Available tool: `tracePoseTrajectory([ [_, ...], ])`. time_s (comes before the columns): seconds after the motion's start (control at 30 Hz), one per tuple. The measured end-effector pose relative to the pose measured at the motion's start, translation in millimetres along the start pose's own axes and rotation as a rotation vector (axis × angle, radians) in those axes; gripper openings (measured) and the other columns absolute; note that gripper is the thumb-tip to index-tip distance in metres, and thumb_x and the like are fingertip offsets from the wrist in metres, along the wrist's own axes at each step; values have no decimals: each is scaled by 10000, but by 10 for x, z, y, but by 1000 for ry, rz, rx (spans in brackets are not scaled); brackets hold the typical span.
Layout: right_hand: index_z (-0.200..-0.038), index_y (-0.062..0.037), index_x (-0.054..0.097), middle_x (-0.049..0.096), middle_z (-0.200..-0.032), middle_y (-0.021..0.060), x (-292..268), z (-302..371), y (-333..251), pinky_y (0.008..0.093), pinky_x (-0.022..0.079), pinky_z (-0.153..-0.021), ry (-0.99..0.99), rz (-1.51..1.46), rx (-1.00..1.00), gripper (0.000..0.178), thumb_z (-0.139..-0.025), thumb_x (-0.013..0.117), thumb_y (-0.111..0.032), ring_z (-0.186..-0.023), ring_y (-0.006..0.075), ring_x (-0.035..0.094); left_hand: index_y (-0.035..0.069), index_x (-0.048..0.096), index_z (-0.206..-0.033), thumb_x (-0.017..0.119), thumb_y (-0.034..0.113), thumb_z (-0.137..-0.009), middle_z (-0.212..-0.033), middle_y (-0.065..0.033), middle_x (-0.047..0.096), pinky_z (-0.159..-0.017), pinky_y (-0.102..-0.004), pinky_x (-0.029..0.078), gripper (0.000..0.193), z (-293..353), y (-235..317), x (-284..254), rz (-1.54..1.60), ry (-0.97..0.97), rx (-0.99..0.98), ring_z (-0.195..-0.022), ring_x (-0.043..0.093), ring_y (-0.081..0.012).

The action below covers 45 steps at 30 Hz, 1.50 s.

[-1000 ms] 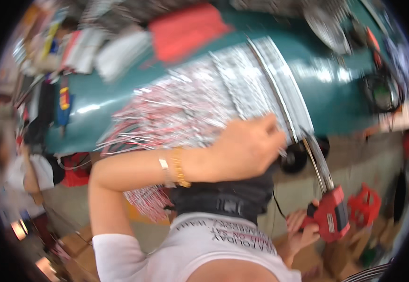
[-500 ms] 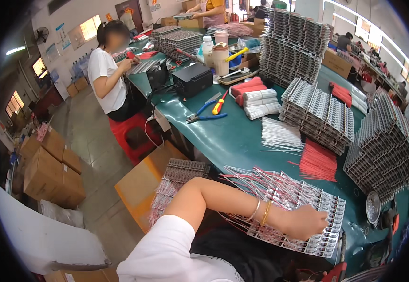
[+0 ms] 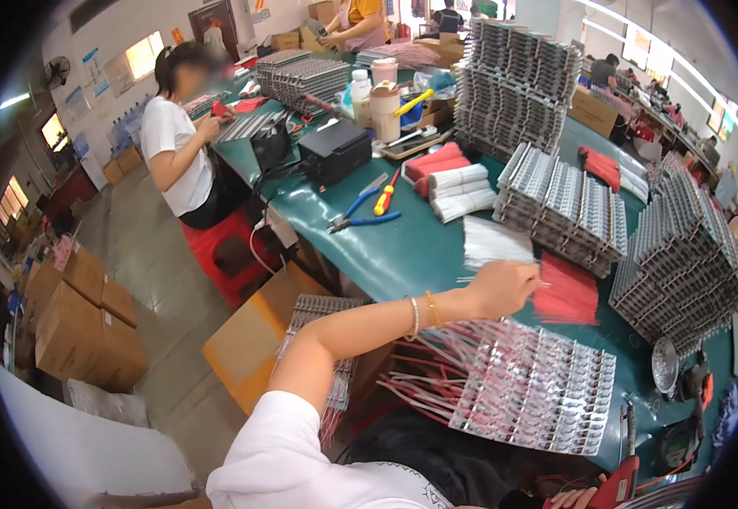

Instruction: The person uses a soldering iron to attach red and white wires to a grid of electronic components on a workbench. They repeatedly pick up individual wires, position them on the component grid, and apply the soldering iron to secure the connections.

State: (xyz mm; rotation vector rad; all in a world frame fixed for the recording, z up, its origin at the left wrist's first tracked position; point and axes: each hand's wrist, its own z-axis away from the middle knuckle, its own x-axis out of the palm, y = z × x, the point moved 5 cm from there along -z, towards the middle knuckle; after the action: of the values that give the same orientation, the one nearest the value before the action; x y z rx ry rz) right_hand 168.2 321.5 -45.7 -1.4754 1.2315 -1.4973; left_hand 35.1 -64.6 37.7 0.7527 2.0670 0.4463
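No lettering, number or sign can be read.

Plastic tool (image 3: pixel 621 483), smooth glossy tabletop (image 3: pixel 335 259)

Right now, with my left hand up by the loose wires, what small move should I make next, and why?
I'd probably pinch one strand from the loose red wires with your left hand: its fingertips are at their edge, and the silvery panel nearby carries red and white leads. I can't tell whether your grip already has one.
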Motion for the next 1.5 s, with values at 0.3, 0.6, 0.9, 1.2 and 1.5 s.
tracePoseTrajectory([
  [0.3,-639,-91,481,354,-491,22,41,-997,-61,306,345,-427,-392,-303,106,312,-864,542,-297,-428,168,379,57,554,-804,516,209,-848,-734,-145,599,-604,-421,451,163,-272,-784,152,-72,-74,-88,-697,579,-348],
  [0.6,-635,-152,508,344,-539,5,-186,-1197,366,292,311,-431,-43,-480,395,372,-847,511,-457,-481,144,355,42,596,-805,546,147,-832,-741,-119,618,-569,-359,469,119,-229,-959,163,50,51,-98,-636,594,-303],
  [0.9,-596,-132,389,323,-517,5,-225,-1128,470,285,298,-411,-246,-525,553,471,-811,513,-533,-460,155,352,33,605,-791,583,134,-819,-672,-108,608,-520,-315,458,106,-279,-936,207,-18,80,-86,-553,583,-251],
  [1.2,-839,-220,638,359,-552,-2,-182,-1150,383,294,306,-429,-147,-562,380,261,-892,455,-398,-448,149,337,38,600,-778,591,133,-814,-681,-104,618,-518,-322,460,102,-242,-925,211,-22,93,-40,-568,593,-256],
  [1.5,-776,-205,646,362,-528,-4,-285,-1187,431,279,278,-406,-30,-559,295,281,-881,474,-401,-428,135,326,61,599,-759,602,162,-807,-640,-93,598,-496,-340,447,111,-185,-890,186,-6,135,17,-550,579,-262],
])
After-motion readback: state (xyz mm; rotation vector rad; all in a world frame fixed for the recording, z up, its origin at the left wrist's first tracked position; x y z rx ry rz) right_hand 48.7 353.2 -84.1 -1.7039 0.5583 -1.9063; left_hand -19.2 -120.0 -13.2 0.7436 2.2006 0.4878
